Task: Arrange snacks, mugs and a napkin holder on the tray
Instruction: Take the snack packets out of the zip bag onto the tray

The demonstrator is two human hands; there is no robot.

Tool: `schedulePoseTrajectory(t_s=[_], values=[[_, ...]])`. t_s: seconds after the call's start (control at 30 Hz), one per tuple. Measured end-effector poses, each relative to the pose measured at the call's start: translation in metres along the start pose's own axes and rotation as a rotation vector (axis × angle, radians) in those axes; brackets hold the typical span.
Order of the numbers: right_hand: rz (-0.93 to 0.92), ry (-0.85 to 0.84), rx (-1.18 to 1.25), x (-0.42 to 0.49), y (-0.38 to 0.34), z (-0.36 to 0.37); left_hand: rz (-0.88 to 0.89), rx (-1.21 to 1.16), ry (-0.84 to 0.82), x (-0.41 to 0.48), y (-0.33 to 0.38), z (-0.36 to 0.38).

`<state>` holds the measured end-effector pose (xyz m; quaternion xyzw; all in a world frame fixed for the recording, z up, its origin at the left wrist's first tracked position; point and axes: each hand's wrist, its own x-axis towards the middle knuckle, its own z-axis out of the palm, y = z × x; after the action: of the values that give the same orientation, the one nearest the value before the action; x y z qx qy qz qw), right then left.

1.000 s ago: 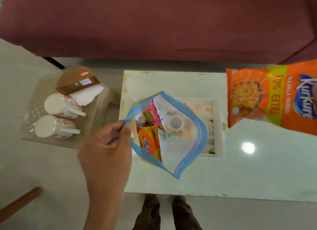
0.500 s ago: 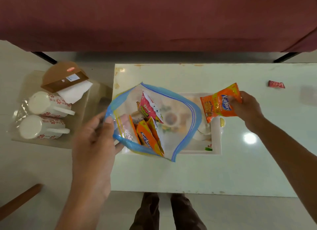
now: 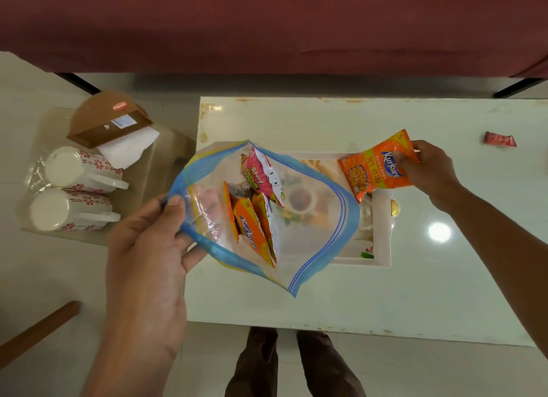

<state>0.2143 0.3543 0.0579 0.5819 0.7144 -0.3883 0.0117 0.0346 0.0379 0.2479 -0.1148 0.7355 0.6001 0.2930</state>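
In the head view, the right hand point(image 3: 427, 171) pinches an orange packet point(image 3: 376, 168) by its far edge, so the packet hangs toward the person over the tray's point(image 3: 382, 248) far right corner, long axis slanting across it. The next move is likely a short drop straight down. The left hand point(image 3: 148, 248) grips the open bag's point(image 3: 296, 242) rim, holding more packets over the tray's left; mugs point(image 3: 71, 189) and napkin holder point(image 3: 106, 123) lie well apart, off the worktop point(image 3: 415, 293).

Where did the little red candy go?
The red candy lies on the white table, far right in the head view, beyond the right hand.
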Motion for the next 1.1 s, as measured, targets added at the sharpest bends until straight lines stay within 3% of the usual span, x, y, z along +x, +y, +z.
schedulePoseTrajectory(t_s=[0.1, 0.2, 0.27, 0.33, 0.43, 0.57, 0.63, 0.73, 0.9, 1.1], values=[[0.010, 0.056, -0.002, -0.009, -0.006, -0.008, 0.001, 0.009, -0.007, 0.000, -0.001, 0.000], [-0.164, 0.322, -0.005, -0.036, -0.025, -0.023, -0.004, -0.001, -0.015, 0.000, 0.000, -0.002], [-0.239, 0.417, 0.170, -0.077, -0.058, -0.036, -0.019, -0.005, -0.009, 0.002, -0.001, -0.003], [-0.341, 0.360, 0.301, -0.132, -0.095, -0.043, -0.033, -0.034, 0.000, 0.003, -0.002, -0.004], [-0.501, 0.140, 0.419, -0.208, -0.140, -0.034, -0.031, -0.048, 0.004, 0.001, -0.001, -0.005], [-0.488, -0.236, 0.156, -0.241, -0.167, 0.009, -0.020, -0.087, -0.009, -0.007, 0.000, -0.007], [-0.467, -0.328, -0.074, -0.237, -0.172, 0.030, -0.011, -0.110, -0.021, -0.012, -0.001, -0.007], [-0.464, -0.346, -0.346, -0.236, -0.180, 0.054, -0.011, -0.121, -0.031, -0.021, -0.004, -0.011], [-0.476, -0.235, -0.435, -0.243, -0.186, 0.076, -0.043, -0.169, -0.032, -0.028, -0.009, -0.027], [-0.470, -0.220, -0.571, -0.256, -0.189, 0.083, -0.039, -0.240, -0.087, -0.031, -0.013, -0.045]])
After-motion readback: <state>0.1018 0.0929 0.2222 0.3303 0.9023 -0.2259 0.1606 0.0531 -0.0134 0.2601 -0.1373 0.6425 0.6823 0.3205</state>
